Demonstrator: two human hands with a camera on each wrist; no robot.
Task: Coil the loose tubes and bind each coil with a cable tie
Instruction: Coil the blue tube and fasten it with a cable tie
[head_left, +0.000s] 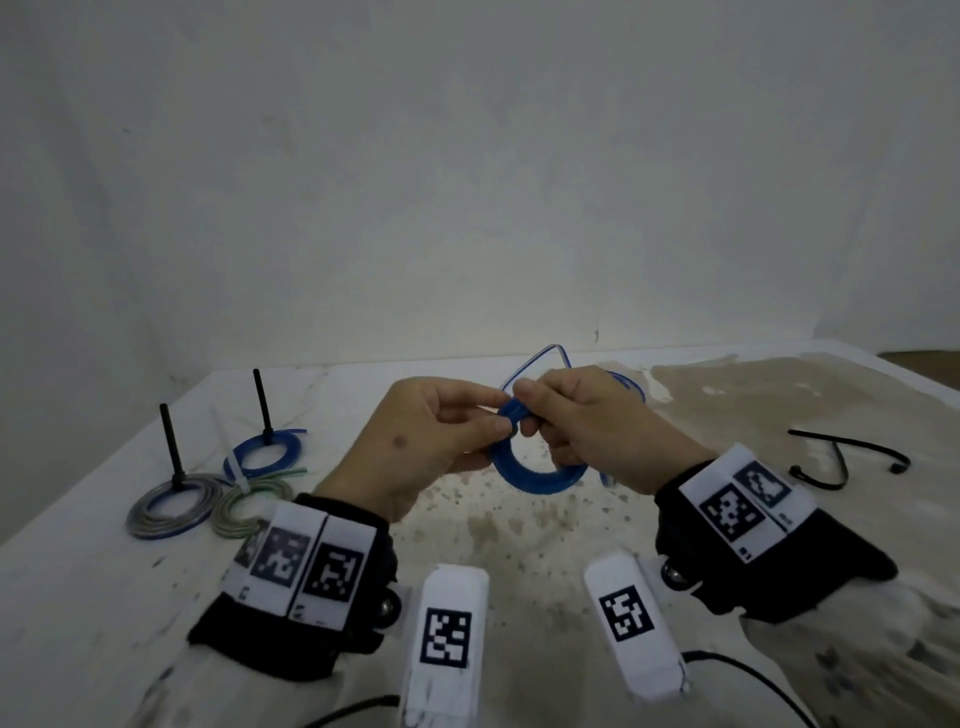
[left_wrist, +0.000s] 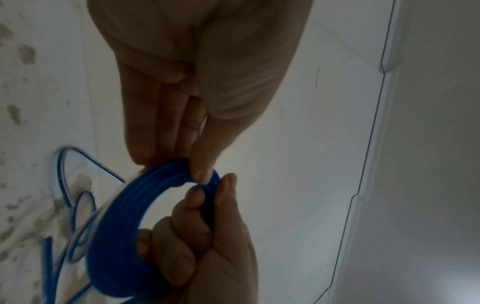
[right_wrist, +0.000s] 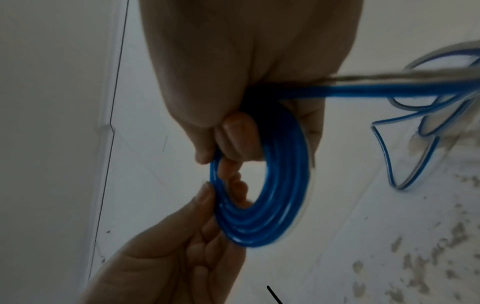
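A blue tube coil (head_left: 535, 475) is held upright above the table between both hands. My left hand (head_left: 497, 415) pinches its upper left rim with thumb and fingers; the left wrist view shows that left hand (left_wrist: 174, 167) on the coil (left_wrist: 116, 257). My right hand (head_left: 525, 410) grips the coil's top, fingers curled through the hole. In the right wrist view the right hand (right_wrist: 221, 148) clamps the coil (right_wrist: 272, 205) while the loose tube (right_wrist: 389, 90) trails off to the right. More loose tube (head_left: 561, 356) loops behind the hands. Black cable ties (head_left: 841, 457) lie to the right.
At the left, a grey-blue coil (head_left: 166, 512) and a blue coil (head_left: 265, 457) sit round two black pegs (head_left: 171, 447), with a greenish coil (head_left: 249, 506) and a white cable tie (head_left: 234, 462) beside them. The stained table (head_left: 519, 535) meets a wall behind.
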